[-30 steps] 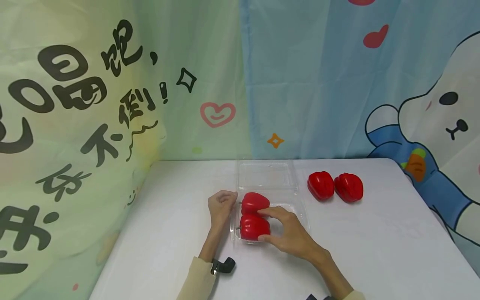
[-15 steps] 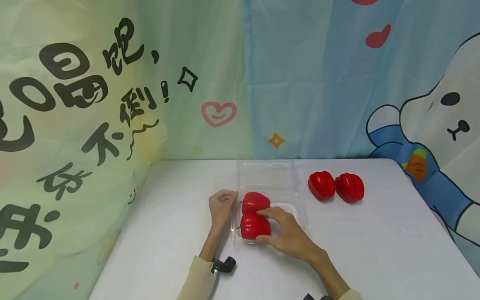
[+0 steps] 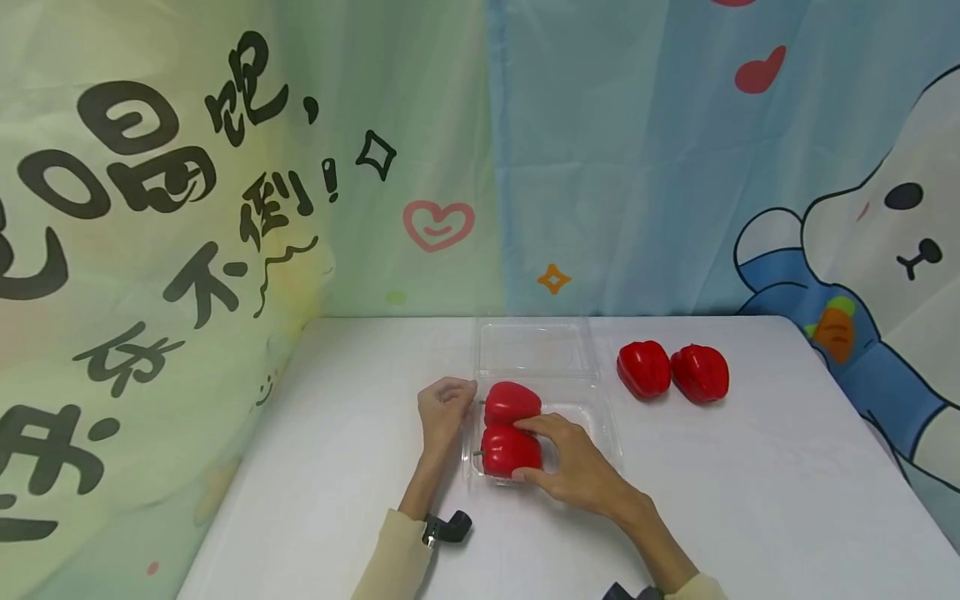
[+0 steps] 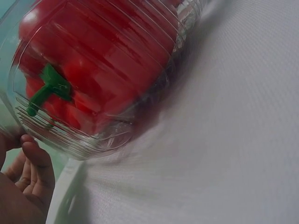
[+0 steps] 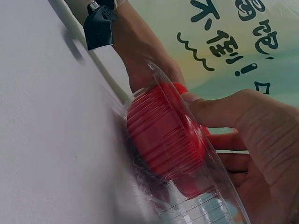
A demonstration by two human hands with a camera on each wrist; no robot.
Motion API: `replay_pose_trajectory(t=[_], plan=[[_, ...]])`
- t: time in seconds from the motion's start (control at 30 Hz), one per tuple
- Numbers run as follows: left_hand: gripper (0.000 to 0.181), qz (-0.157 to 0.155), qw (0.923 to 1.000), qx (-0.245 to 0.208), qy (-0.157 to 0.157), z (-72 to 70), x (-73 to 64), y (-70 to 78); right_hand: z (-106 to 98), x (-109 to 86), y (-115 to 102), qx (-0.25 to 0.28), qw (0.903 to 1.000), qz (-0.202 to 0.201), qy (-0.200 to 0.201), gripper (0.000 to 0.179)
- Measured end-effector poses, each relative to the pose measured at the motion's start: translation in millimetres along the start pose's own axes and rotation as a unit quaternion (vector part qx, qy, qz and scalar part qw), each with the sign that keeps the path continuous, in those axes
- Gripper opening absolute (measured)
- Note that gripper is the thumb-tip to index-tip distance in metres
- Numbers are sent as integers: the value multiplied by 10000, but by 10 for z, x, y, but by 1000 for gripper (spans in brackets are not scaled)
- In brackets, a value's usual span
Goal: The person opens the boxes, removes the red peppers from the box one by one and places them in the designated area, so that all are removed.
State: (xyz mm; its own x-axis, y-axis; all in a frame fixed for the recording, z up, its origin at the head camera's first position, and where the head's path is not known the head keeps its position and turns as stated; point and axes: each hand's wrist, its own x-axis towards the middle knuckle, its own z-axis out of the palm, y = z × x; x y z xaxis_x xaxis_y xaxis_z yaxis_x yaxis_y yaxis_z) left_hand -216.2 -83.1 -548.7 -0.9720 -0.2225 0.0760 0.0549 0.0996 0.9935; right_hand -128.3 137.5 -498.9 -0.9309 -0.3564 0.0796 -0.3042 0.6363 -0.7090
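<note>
A clear plastic clamshell box (image 3: 596,425) lies on the table with its lid (image 3: 534,350) folded back. Inside, along its left side, sit two red bell peppers, a far one (image 3: 512,402) and a near one (image 3: 510,450), stems to the left. My right hand (image 3: 581,467) grips the near pepper from the right, thumb on the near side and fingers on the far side. At the box's left edge, my left hand (image 3: 444,412) pinches the rim between thumb and finger. The left wrist view shows a green stem (image 4: 51,88) through the ribbed wall, beside that hand (image 4: 30,182).
Two more red bell peppers, one (image 3: 643,369) beside the other (image 3: 700,373), lie right of the box on the white table (image 3: 750,483). A printed curtain (image 3: 600,167) hangs behind the table and along its left side.
</note>
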Motion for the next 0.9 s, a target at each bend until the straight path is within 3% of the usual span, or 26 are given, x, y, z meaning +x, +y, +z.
replay_pose_trajectory(t=[0.33,0.9], plan=[[16,8,10000,32,7,4,3,8,-11,-2,-33,113,9989,428,-177,77],[16,-47,9999,98,53,8,-12,6,7,23,27,272,9991,251,-200,75]])
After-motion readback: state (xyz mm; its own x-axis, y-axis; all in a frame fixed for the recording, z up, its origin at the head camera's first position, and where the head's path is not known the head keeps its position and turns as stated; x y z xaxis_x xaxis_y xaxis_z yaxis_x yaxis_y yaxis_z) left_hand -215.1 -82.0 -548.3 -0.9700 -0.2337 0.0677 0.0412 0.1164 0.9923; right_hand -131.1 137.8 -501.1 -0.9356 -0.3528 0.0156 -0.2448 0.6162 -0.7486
